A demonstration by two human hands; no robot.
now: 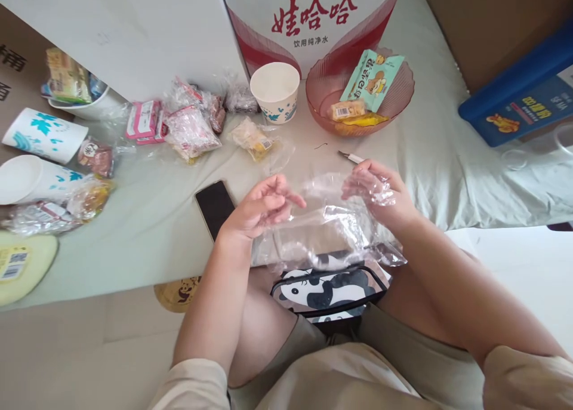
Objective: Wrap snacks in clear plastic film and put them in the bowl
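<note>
Clear plastic film forms a crumpled bag (329,231) between both hands at the surface's (147,219) near edge, its longer spread side to side; film overlaps the nearer right hand (388,200), grip unclear. The left hand's (262,208) fingers stand apart.

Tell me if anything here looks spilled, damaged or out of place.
A small dark mark on the cloth, near the bowl and beyond the clear plastic, looks stray against plain fabric; I can't tell whether it's thread or stain.
</note>
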